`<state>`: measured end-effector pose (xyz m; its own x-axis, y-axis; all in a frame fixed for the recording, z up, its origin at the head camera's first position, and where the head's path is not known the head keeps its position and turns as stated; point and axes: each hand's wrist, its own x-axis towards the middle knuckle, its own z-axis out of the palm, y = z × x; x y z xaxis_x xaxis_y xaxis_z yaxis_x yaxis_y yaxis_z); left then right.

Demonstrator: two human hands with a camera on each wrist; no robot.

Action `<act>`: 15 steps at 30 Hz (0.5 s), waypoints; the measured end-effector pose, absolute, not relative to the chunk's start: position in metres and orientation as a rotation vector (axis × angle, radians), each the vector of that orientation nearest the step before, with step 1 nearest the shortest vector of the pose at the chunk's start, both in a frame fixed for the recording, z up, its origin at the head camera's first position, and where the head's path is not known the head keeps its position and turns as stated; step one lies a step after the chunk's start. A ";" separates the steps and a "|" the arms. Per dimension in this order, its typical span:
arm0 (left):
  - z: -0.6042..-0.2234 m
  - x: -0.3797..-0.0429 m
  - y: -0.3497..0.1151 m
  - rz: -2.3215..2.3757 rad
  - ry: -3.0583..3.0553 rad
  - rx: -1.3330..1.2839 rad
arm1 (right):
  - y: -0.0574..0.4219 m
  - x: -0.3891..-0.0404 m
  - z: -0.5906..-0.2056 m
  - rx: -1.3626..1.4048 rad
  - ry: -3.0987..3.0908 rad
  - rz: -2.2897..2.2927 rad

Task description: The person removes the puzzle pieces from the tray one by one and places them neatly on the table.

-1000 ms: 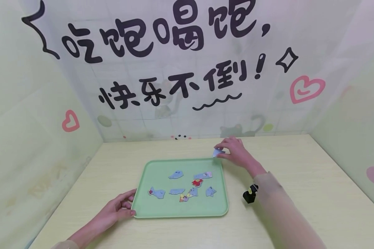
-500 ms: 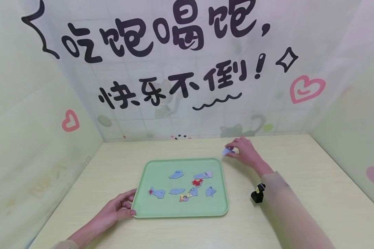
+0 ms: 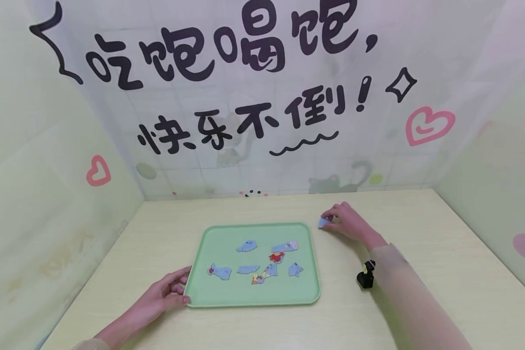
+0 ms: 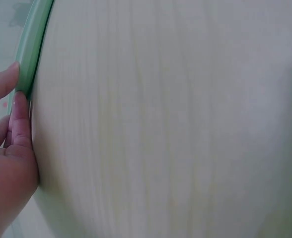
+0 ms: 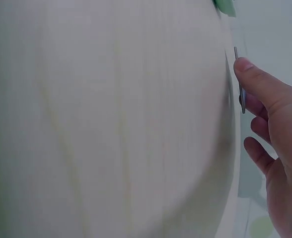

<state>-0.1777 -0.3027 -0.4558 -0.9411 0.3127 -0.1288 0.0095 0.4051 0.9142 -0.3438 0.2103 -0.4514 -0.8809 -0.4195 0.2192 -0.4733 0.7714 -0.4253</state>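
In the head view my left hand (image 3: 165,292) grips the left edge near the front corner of a light green tray (image 3: 218,294). The left wrist view has the thumb and fingers at the green tray rim (image 4: 33,37). On the tray lie several flat, irregular, mostly light blue pieces with printed pictures, among them a red piece (image 3: 276,257). Right of the tray's far corner, my right hand (image 3: 351,222) pinches a light blue flat piece (image 3: 323,223) between thumb and fingers. The right wrist view shows that thin piece (image 5: 242,101) edge-on; its printed face is hidden there.
A pale wooden table (image 3: 262,330) carries the tray. Behind it stands a wall (image 3: 179,175) with large black writing, and side walls close off left and right. A small black device (image 3: 366,274) sits at my right wrist.
My right hand has moved right, away from the tray's far corner, then slightly lower and nearer, with the blue piece still pinched. The left hand and tray have stayed put.
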 end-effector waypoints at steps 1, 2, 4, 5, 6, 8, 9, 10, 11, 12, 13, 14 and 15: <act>-0.456 -0.178 -0.303 1.555 2.384 0.298 | 0.211 -0.344 -0.453 0.730 -2.852 0.740; -0.456 -0.177 -0.303 1.559 2.383 0.317 | 0.212 -0.344 -0.454 0.737 -2.855 0.754; -0.456 -0.177 -0.303 1.567 2.374 0.324 | 0.214 -0.343 -0.456 0.744 -2.864 0.796; -0.456 -0.177 -0.303 1.567 2.372 0.331 | 0.215 -0.343 -0.456 0.750 -2.867 0.820; -0.456 -0.177 -0.303 1.567 2.369 0.323 | 0.215 -0.343 -0.457 0.757 -2.869 0.845; -0.457 -0.177 -0.303 1.560 2.366 0.310 | 0.217 -0.342 -0.457 0.756 -2.880 0.924; -0.457 -0.177 -0.303 1.557 2.364 0.302 | 0.217 -0.342 -0.456 0.753 -2.885 0.963; -0.457 -0.177 -0.303 1.552 2.366 0.305 | 0.218 -0.342 -0.456 0.747 -2.889 1.001; -0.458 -0.177 -0.304 1.548 2.370 0.308 | 0.218 -0.341 -0.455 0.743 -2.892 1.035; -0.458 -0.177 -0.304 1.546 2.371 0.297 | 0.218 -0.340 -0.454 0.744 -2.892 1.065; -0.458 -0.177 -0.304 1.545 2.372 0.296 | 0.219 -0.340 -0.454 0.743 -2.894 1.091; -0.458 -0.177 -0.304 1.547 2.372 0.293 | 0.219 -0.340 -0.453 0.741 -2.898 1.106; -0.458 -0.177 -0.304 1.547 2.372 0.290 | 0.219 -0.340 -0.453 0.751 -2.896 1.112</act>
